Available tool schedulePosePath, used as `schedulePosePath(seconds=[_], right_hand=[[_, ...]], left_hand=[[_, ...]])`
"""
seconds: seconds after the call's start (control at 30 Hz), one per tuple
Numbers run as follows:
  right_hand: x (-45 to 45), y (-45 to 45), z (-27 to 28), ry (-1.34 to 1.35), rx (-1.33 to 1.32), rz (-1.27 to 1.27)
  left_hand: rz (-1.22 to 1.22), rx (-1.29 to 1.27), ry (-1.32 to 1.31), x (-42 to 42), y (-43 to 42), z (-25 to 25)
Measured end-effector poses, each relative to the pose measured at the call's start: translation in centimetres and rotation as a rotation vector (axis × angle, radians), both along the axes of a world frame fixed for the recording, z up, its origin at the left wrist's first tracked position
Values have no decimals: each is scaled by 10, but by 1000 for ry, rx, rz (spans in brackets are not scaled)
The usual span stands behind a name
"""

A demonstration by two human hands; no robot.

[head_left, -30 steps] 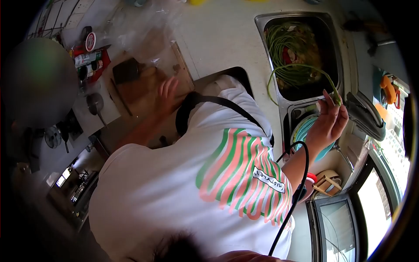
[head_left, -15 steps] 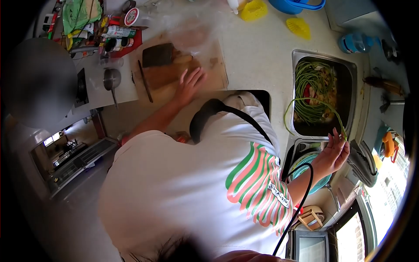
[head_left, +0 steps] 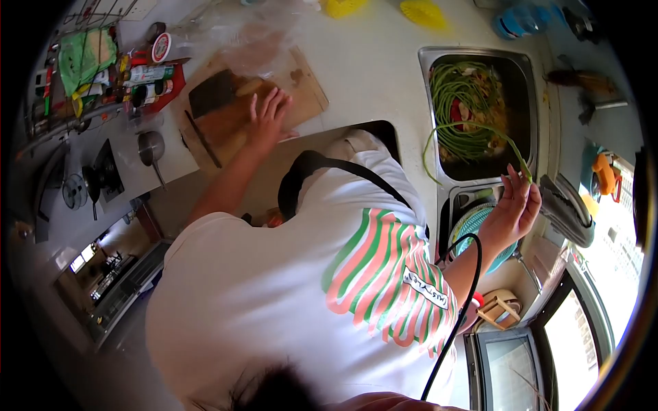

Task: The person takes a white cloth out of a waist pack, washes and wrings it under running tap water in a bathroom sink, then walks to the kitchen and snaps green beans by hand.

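Note:
My right hand [head_left: 519, 207], its fingers pinched, holds one end of a long green bean [head_left: 513, 145] beside the lower right corner of the sink [head_left: 428, 103]. From there the bean curves back across the sink's near side, and its other end hangs over the left rim. A coiled pile of long beans [head_left: 456, 79] lies in the sink among scraps and something red. My left hand [head_left: 269, 120] is over the near edge of a wooden cutting board [head_left: 312, 103], fingers spread and holding nothing. Beyond those fingers lies a dark rectangular block [head_left: 211, 94].
A knife-like dark strip [head_left: 202, 139] lies on the board's left. Left of it stand a small saucepan [head_left: 151, 147] and a rack of bottles [head_left: 151, 74]. Near my right forearm is a teal basket [head_left: 473, 222]. A blue-capped water bottle [head_left: 517, 24] stands behind the sink.
The view has shifted, so the counter and sink appear farther left and higher. My right hand still pinches the bean; my left hand stays open over the board, its thumb now showing.

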State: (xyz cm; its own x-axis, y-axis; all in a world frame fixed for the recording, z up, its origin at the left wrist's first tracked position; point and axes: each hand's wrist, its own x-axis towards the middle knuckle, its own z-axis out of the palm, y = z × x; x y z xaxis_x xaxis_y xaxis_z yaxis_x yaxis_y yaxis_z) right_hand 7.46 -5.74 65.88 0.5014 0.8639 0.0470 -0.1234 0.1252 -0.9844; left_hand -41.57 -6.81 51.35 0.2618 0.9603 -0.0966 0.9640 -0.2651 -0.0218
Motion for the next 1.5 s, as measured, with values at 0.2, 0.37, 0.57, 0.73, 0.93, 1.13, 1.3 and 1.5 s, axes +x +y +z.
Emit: schedulePosePath(seconds=[0.2, 0.37, 0.57, 0.73, 0.93, 1.13, 1.3, 1.5], right_hand=[[-7, -4, 13, -169, -10, -5], [-13, -16, 41, -173, -2, 136], [-22, -34, 66, -62, 13, 61], [-19, -34, 58, -350, 68, -106], [-19, -37, 72, -626, -73, -206], [-31, -30, 60, -419, -42, -228], [-37, -30, 60, -108, 52, -236], [-31, -29, 59, -534, 12, -295]], left_hand=[[-71, 91, -583, 81, 77, 42], [-419, -175, -1167, 232, 128, 149], [-878, -342, -1197, 323, 121, 219], [-1046, -240, -1142, 343, 131, 224], [-947, -393, -1197, 353, 129, 221], [-704, -588, -1400, 352, 133, 212], [-504, -949, -1617, 351, 132, 217], [-887, -517, -1230, 353, 135, 226]])
